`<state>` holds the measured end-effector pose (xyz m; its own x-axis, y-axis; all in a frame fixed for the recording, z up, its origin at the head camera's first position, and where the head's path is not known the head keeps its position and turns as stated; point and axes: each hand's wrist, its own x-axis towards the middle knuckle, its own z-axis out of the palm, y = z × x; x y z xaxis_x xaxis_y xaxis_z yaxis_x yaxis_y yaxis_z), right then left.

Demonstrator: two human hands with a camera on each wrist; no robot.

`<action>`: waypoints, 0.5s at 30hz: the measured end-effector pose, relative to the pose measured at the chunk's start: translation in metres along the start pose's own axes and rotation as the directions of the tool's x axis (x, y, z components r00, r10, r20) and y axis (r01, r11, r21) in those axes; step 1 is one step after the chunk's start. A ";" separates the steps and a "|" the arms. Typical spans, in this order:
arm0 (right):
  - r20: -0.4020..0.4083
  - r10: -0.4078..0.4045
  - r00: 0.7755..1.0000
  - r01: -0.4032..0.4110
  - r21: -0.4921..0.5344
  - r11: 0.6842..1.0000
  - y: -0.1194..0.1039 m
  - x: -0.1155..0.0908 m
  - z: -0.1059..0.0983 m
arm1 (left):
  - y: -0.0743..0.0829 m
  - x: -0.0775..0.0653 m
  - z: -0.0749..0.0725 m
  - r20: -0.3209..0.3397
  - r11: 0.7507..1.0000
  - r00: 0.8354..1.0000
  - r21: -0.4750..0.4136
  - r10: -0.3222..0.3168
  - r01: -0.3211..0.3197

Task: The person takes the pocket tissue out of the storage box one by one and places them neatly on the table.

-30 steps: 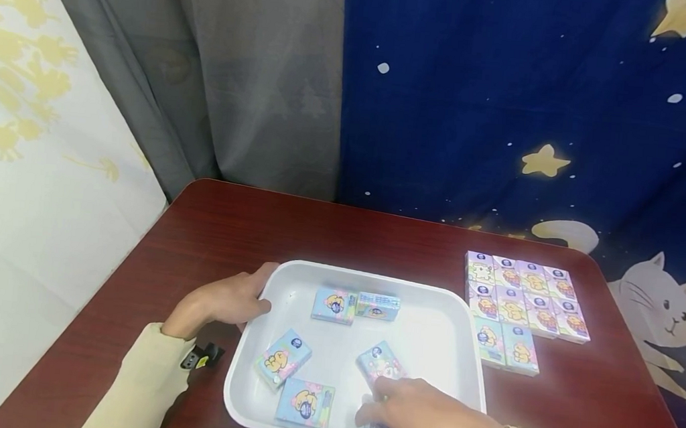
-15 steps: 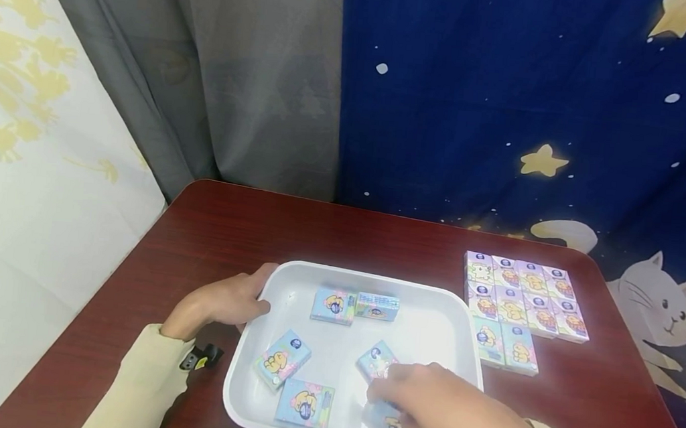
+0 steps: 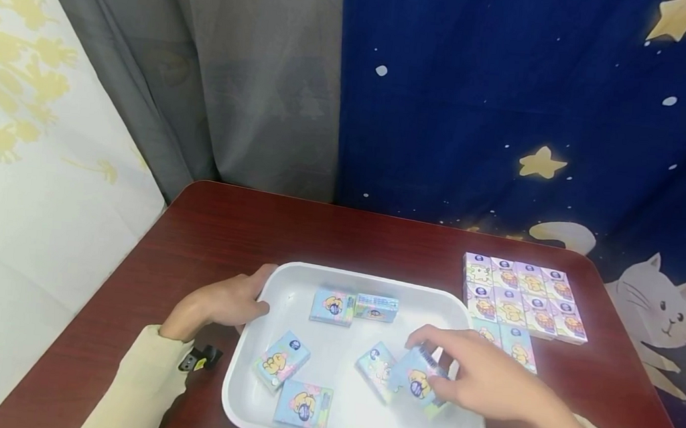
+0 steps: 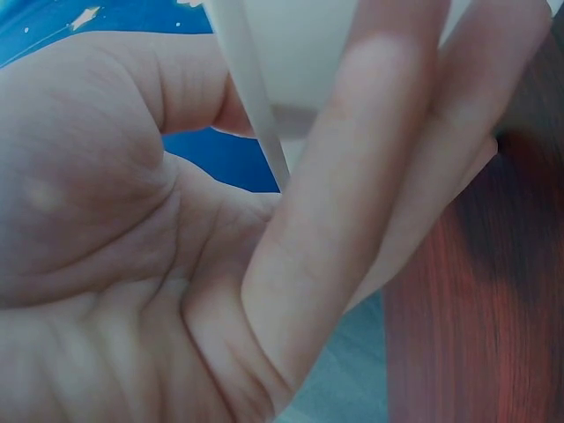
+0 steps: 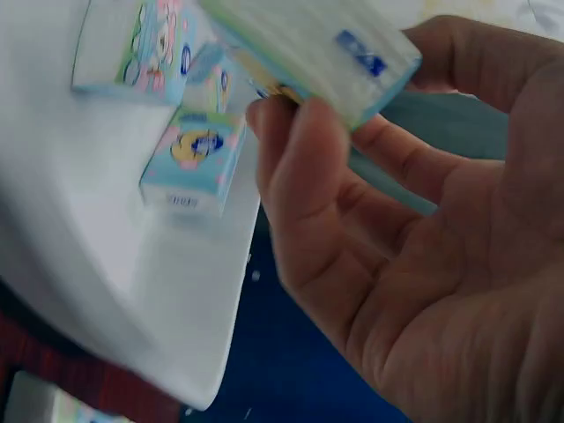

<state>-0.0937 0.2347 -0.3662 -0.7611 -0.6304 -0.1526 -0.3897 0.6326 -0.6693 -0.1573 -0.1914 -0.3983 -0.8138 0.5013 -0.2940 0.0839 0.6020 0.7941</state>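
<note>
My left hand (image 3: 224,302) grips the left rim of a white tray (image 3: 339,345), thumb on one side of the wall and fingers on the other in the left wrist view. Over the tray's right part, my right hand (image 3: 490,380) pinches a blue tissue pack (image 3: 413,379) between thumb and fingers. The pack is tilted and raised, its pale side (image 5: 326,53) showing in the right wrist view. Another blue tissue pack (image 3: 375,364) lies just left of it. More packs lie in the tray: two at the back (image 3: 332,306), two at the left (image 3: 283,360).
Right of the tray, purple tissue packs (image 3: 517,310) stand in two adjoining rows on the dark red table (image 3: 245,226). Two blue packs (image 3: 518,347) sit in front of them, partly hidden by my right hand. Grey and blue curtains hang behind the table.
My right hand has picked up a blue tissue pack from the tray's front right and moved it up and to the right. The left hand stays on the rim.
</note>
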 end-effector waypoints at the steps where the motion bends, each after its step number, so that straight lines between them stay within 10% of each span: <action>1: -0.014 0.013 1.000 -0.013 0.022 1.000 0.004 -0.002 -0.001 | 0.000 0.000 0.000 0.000 1.000 1.000 0.000 -0.001 0.001; 15: -0.191 0.200 0.961 -0.117 0.375 0.920 0.059 -0.037 -0.025 | -0.005 0.002 0.000 0.000 1.000 1.000 -0.014 -0.001 0.001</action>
<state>-0.1016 0.3068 -0.3819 -0.9085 -0.3931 -0.1419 -0.0747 0.4868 -0.8703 -0.1596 -0.1937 -0.4027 -0.8140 0.5005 -0.2948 0.0746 0.5935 0.8014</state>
